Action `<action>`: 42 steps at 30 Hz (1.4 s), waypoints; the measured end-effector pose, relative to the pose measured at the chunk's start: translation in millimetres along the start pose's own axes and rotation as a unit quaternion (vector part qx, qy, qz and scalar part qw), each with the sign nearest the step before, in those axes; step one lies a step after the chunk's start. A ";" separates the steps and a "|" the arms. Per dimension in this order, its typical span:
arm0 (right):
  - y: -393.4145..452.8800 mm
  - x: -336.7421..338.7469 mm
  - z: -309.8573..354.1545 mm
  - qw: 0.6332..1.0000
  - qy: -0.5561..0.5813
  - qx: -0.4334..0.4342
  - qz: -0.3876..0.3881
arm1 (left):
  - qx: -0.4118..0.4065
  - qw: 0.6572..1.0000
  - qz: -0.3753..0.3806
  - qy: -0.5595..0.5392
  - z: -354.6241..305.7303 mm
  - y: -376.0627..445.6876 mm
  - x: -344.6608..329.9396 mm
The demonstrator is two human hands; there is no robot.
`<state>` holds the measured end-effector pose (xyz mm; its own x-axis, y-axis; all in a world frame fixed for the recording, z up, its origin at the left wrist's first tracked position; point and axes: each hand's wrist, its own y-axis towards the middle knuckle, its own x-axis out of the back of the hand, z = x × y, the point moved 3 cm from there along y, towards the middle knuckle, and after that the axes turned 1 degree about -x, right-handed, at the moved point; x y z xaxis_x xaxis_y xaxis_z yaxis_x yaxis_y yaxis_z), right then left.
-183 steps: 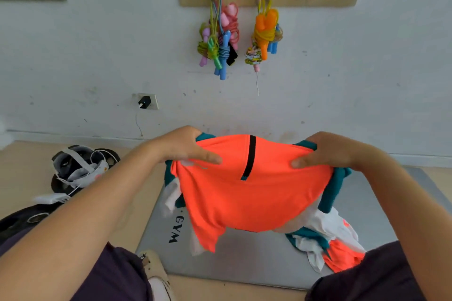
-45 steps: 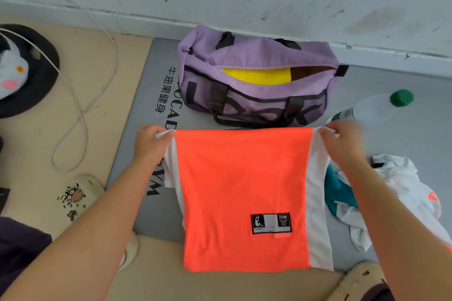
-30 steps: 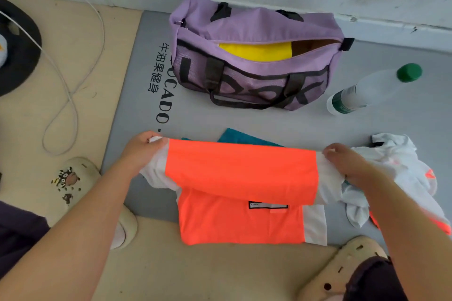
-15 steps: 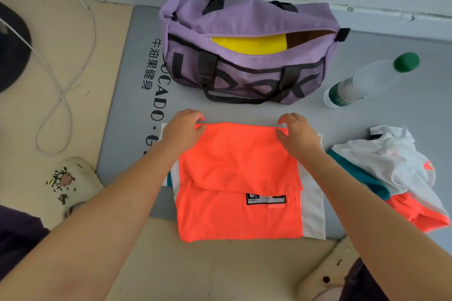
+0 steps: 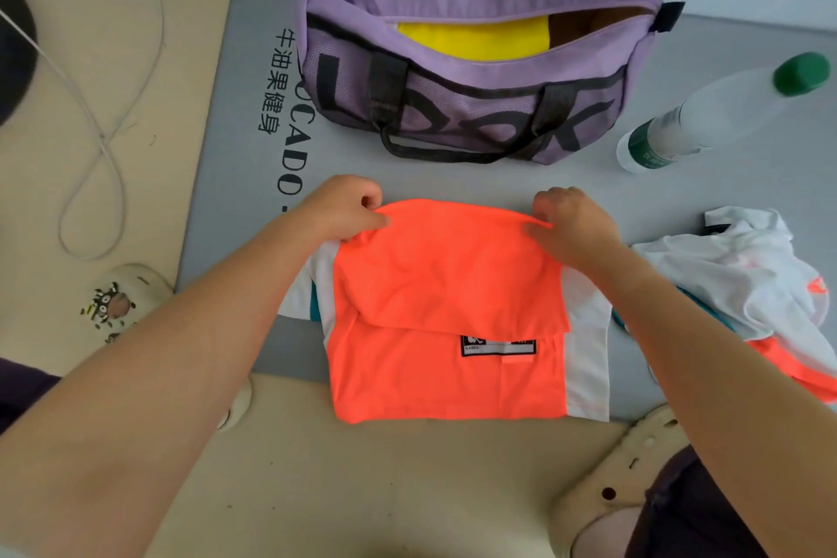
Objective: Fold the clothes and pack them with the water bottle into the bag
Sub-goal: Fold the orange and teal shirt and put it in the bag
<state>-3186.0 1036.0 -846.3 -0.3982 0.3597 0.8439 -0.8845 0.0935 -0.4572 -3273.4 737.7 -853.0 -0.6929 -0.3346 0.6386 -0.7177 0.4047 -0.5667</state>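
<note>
An orange garment with white side panels [image 5: 444, 331] lies on the grey mat [image 5: 244, 177], its upper part doubled over toward me. My left hand [image 5: 346, 208] pinches the fold's far left corner and my right hand [image 5: 568, 224] pinches the far right corner, lifting that edge slightly. Behind them stands the purple bag [image 5: 471, 73], unzipped, with something yellow inside. A clear water bottle with a green cap [image 5: 720, 113] lies to the bag's right. A crumpled white, teal and orange garment [image 5: 752, 285] sits at my right.
A white cable [image 5: 104, 136] loops over the beige floor to the left. Cream clog shoes show at the lower left [image 5: 122, 299] and lower right [image 5: 634, 480]. The white wall runs just behind the bag.
I brought the garment down onto the mat and folded its top half toward me. Both hands then moved inward to the fold's far edge and now pinch and raise it.
</note>
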 end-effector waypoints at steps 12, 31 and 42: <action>-53.7 39.5 -6.9 0.992 -0.059 -0.005 0.112 | 0.040 0.987 0.055 0.143 11.8 -55.6 20.3; -197.3 212.2 35.0 0.915 0.355 0.018 -0.193 | -0.098 0.962 -0.233 0.101 -109.0 -206.1 154.2; -218.2 239.5 37.2 0.973 0.069 0.031 -0.219 | -0.095 0.970 -0.202 0.096 -124.4 -246.4 172.7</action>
<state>-3097.4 1067.1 -534.0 0.0527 0.4203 0.9059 -0.9767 0.2109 -0.0411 -3207.7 686.0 -538.3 -0.3192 -0.3421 0.8838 -0.8896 0.4296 -0.1550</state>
